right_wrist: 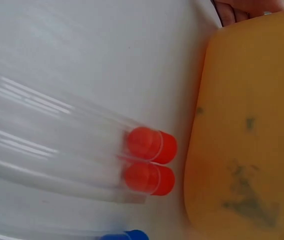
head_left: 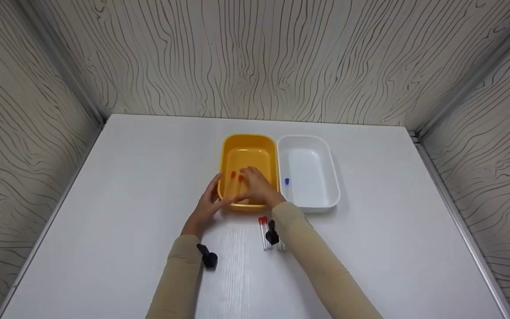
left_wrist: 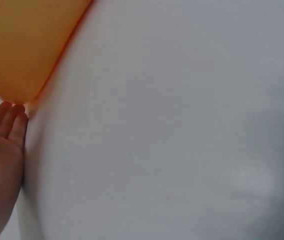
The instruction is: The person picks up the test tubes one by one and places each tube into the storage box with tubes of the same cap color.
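My left hand (head_left: 206, 208) touches the near-left corner of the yellow tray (head_left: 249, 140), its fingers along the outer wall and thumb by the near rim. Straight fingers (left_wrist: 8, 122) show against that wall in the left wrist view. Inside the tray, my right hand (head_left: 257, 185) is over the near half, thumb and fingers spread apart beside a test tube with a red cap (head_left: 240, 178). Another red-capped test tube (head_left: 229, 184) lies to its left. In front of the tray, two red-capped tubes (head_left: 263, 232) lie side by side, seen with their red caps (right_wrist: 149, 179) in the right wrist view.
Right of the yellow tray stands a white tray (head_left: 334, 177), holding a tube with a blue cap (head_left: 287, 181). A blue-capped tube (right_wrist: 127, 235) lies near the red-capped pair, partly under the right forearm. Patterned walls (head_left: 246, 57) enclose the white table (head_left: 126, 199).
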`<state>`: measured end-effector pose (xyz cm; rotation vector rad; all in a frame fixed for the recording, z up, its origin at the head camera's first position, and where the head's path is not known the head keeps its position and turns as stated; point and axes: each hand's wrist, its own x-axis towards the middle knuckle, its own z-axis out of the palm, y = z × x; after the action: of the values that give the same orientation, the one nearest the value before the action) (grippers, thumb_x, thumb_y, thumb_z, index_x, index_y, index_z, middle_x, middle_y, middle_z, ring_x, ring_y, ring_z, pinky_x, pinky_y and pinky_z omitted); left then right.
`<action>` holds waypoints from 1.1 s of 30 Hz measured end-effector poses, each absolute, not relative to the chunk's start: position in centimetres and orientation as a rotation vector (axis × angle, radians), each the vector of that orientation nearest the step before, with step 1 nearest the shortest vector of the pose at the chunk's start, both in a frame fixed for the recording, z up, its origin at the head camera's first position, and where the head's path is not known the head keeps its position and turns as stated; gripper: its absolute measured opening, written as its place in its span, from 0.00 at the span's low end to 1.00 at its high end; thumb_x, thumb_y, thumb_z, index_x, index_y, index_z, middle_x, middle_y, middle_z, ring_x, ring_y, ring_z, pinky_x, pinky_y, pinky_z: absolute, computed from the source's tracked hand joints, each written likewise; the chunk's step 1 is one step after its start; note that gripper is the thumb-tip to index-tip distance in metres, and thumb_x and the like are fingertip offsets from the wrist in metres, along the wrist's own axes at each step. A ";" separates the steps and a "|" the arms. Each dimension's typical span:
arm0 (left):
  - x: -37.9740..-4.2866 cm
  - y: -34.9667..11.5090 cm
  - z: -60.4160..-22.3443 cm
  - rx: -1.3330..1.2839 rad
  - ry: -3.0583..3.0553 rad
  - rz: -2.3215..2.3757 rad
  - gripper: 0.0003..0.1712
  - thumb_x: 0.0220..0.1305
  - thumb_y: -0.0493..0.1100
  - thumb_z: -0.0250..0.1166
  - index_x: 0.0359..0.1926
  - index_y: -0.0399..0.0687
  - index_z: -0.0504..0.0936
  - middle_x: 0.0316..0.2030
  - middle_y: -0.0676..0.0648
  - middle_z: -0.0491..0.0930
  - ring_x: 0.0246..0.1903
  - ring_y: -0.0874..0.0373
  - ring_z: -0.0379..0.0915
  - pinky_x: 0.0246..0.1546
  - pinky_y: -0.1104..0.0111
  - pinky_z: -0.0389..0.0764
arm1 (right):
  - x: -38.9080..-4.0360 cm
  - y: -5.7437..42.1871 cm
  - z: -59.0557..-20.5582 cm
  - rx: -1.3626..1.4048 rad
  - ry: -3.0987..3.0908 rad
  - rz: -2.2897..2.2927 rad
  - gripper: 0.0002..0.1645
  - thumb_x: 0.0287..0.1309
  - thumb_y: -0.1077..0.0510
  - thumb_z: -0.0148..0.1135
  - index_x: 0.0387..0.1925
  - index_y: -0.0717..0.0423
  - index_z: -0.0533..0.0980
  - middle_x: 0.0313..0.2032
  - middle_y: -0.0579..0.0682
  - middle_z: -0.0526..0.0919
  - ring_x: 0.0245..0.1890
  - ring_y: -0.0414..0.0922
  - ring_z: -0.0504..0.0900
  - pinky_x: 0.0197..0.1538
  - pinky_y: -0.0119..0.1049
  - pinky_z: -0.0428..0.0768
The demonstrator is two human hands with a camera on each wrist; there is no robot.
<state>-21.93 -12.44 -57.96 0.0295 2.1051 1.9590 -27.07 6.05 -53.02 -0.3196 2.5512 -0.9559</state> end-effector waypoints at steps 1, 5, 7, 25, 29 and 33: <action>-21.9 -12.5 -58.0 0.038 2.108 1.961 0.49 0.62 0.48 0.66 0.75 0.71 0.46 0.77 0.51 0.46 0.77 0.49 0.45 0.76 0.46 0.48 | -27.0 6.1 -52.9 -0.322 2.547 -0.961 0.57 0.41 0.42 0.76 0.72 0.44 0.57 0.76 0.52 0.51 0.76 0.54 0.54 0.75 0.51 0.60; -21.8 -12.4 -58.2 0.044 2.142 1.978 0.48 0.60 0.50 0.68 0.73 0.76 0.49 0.77 0.53 0.49 0.76 0.49 0.48 0.75 0.47 0.50 | -26.4 6.5 -52.5 -0.374 2.543 -1.000 0.59 0.40 0.37 0.74 0.72 0.44 0.57 0.76 0.51 0.52 0.76 0.53 0.54 0.75 0.52 0.60; -21.8 -12.5 -58.3 0.042 2.152 1.974 0.48 0.59 0.51 0.68 0.73 0.76 0.50 0.76 0.52 0.50 0.76 0.49 0.49 0.75 0.47 0.51 | -26.1 6.7 -52.3 -0.404 2.554 -1.003 0.59 0.40 0.35 0.74 0.72 0.45 0.58 0.75 0.51 0.53 0.76 0.53 0.55 0.75 0.51 0.60; -22.0 -12.5 -58.3 -0.012 2.163 1.929 0.50 0.57 0.53 0.69 0.72 0.80 0.49 0.76 0.55 0.50 0.76 0.52 0.48 0.76 0.46 0.47 | -21.5 10.5 -49.9 -0.696 2.610 -1.213 0.42 0.55 0.48 0.68 0.67 0.59 0.64 0.68 0.57 0.67 0.70 0.56 0.65 0.73 0.55 0.63; -22.1 -12.5 -58.4 -0.055 2.156 1.911 0.50 0.56 0.54 0.70 0.72 0.81 0.49 0.76 0.56 0.50 0.76 0.53 0.48 0.76 0.47 0.48 | -20.3 11.6 -49.7 -0.787 2.640 -1.219 0.39 0.56 0.50 0.68 0.65 0.61 0.66 0.65 0.59 0.70 0.68 0.57 0.68 0.71 0.52 0.67; -22.1 -12.5 -58.2 -0.069 2.129 1.925 0.49 0.57 0.53 0.69 0.71 0.83 0.50 0.76 0.58 0.50 0.77 0.54 0.47 0.76 0.46 0.47 | -18.9 12.5 -49.6 -0.839 2.681 -1.210 0.36 0.55 0.52 0.68 0.63 0.60 0.67 0.63 0.59 0.73 0.66 0.55 0.71 0.70 0.50 0.69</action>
<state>-22.05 -12.52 -58.19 -0.0687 2.1286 1.9249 -18.90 12.50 -49.59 -0.8392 2.6806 -1.2098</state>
